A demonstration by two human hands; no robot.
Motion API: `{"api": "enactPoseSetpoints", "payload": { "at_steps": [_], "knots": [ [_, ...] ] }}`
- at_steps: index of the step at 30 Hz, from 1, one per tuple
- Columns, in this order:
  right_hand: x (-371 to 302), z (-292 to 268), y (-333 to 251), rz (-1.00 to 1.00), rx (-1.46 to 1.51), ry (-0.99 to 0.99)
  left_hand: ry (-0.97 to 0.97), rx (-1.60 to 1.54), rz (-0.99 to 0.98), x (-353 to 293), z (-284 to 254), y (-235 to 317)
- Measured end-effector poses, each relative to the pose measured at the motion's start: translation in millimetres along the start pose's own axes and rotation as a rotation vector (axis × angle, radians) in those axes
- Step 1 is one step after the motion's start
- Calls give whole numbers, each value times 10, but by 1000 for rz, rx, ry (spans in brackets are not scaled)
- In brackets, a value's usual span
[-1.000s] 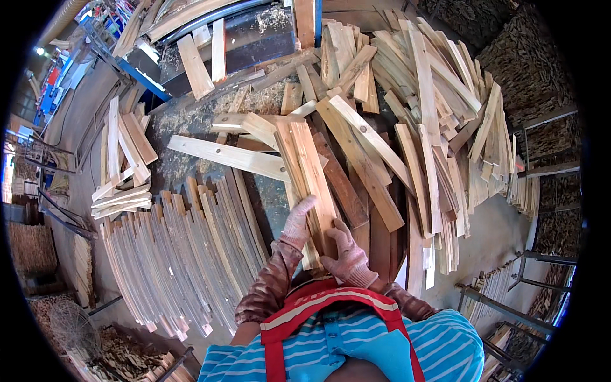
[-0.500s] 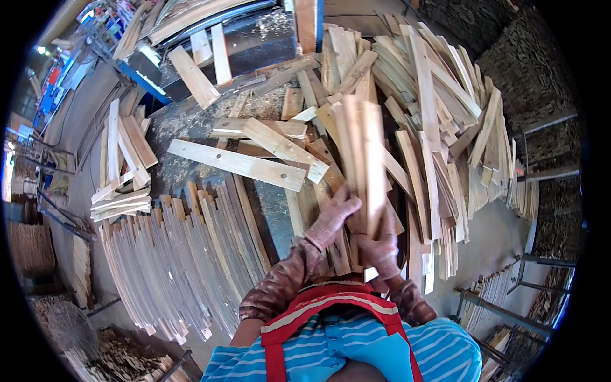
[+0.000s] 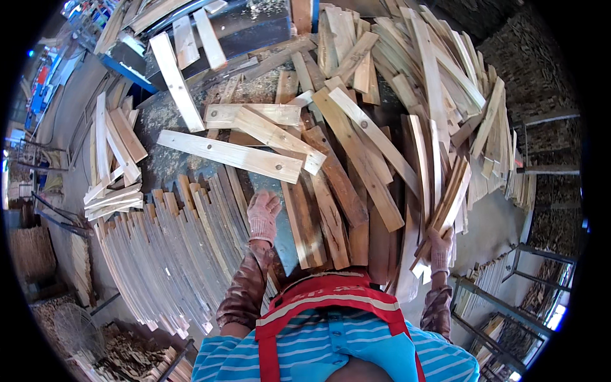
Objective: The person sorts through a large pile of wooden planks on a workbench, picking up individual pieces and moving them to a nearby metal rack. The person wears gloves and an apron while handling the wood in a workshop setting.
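My right hand, in a pale knitted glove, is closed round the lower end of a small stack of wooden slats at the right side of the pile. The stack tilts up and away from me. My left hand, gloved too, holds nothing; its fingers point away from me and look loosely apart. It is over the blue-grey tabletop, between a row of upright-edged slats on the left and loose brown boards on the right.
A large heap of boards covers the far right. Pale planks lie crosswise in the middle, with sawdust around them. A dark machine bed stands at the back. Another slat stack is at the left, and a metal rack stands at right.
Both hands were together on an upright bundle of slats at the centre. The right hand has carried slats to the right; the left has let go and moved left.
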State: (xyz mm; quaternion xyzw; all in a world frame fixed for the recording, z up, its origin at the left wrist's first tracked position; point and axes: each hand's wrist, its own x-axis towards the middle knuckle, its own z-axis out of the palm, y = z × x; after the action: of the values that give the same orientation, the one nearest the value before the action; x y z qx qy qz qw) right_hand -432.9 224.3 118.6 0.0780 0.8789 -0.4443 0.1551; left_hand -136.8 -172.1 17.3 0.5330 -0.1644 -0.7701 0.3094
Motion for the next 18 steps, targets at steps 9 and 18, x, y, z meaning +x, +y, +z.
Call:
{"api": "enactPoseSetpoints", "payload": {
  "at_steps": [9, 18],
  "knots": [
    [99, 53, -792, -37, -990, -22, 12, -106, 42, 509, 41, 287],
    [-155, 2529, -1678, -1243, -524, -460, 28, -109, 78, 792, 4, 384]
  ]
}}
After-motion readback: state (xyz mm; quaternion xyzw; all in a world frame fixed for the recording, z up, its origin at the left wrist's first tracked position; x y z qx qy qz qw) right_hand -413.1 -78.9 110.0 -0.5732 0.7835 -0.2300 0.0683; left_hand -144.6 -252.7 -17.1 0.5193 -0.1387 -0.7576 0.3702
